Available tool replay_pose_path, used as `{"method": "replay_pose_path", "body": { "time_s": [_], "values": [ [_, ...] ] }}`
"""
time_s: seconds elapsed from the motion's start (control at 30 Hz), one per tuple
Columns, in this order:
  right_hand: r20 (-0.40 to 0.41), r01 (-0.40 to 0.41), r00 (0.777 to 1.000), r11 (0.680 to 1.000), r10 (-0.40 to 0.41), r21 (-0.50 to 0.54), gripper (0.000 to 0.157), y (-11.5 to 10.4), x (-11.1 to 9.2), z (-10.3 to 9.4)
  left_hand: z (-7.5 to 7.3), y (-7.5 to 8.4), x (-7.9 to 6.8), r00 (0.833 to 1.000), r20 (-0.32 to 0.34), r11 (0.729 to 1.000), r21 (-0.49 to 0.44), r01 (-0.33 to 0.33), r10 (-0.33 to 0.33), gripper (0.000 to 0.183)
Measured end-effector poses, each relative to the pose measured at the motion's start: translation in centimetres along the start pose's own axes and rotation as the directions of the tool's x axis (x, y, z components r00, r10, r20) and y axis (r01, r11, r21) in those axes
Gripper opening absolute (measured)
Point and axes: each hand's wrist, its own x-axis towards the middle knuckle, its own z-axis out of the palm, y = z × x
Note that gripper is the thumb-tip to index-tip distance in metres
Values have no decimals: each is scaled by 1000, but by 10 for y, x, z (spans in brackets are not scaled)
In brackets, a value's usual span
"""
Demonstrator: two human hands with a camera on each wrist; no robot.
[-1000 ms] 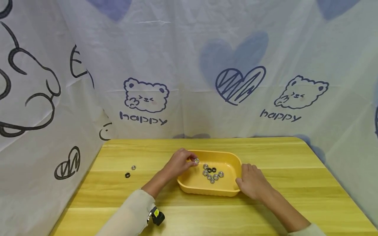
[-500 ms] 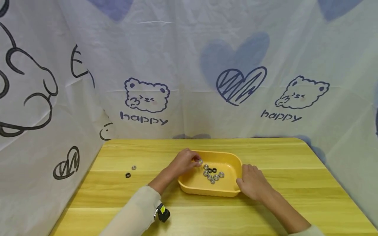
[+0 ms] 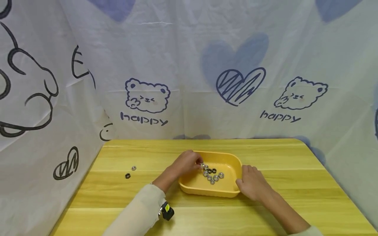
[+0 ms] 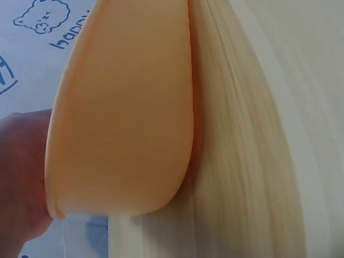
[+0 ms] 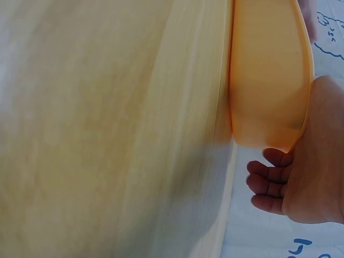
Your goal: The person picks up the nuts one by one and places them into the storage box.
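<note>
My left hand [image 3: 188,163] reaches over the left side of a yellow plastic tray [image 3: 206,192] in the head view and pinches a silver hex nut [image 3: 202,166] at its fingertips. That nut is low in the tray, close beside or touching another silver nut [image 3: 206,167]. Several silver nuts [image 3: 216,178] and two black nuts [image 3: 214,170] lie on the tray floor. My right hand [image 3: 253,182] grips the tray's right end; in the right wrist view, the right hand's fingers [image 5: 267,185] curl below the rim. The tray's outer wall [image 4: 123,107] hides the left fingertips in the left wrist view.
On the wooden table [image 3: 141,193], left of the tray, lie a loose silver nut [image 3: 134,168] and a black nut [image 3: 127,176]. A printed white cloth [image 3: 192,108] hangs behind the table and along its sides.
My left hand has moved right and down into the tray with the pinched nut, bringing it up to the other nuts. The right hand and the tray have stayed almost in place.
</note>
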Motion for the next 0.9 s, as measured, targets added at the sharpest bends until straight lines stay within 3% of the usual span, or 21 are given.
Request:
{"method": "replay_pose_path", "body": {
  "time_s": [0.2,0.73,0.9],
  "values": [
    [-7,-3,1000,1000,3,-5,40,-1,-1,1,4,1,2,1000,13,1000,-25,-5,5,14],
    [11,6,1000,1000,-6,-4,41,0,0,-7,10,4,10,996,69,993,105,51,-58,11],
    [29,3,1000,1000,-3,-1,43,0,0,-8,9,8,9,993,90,996,45,77,-80,10]
  ]
}}
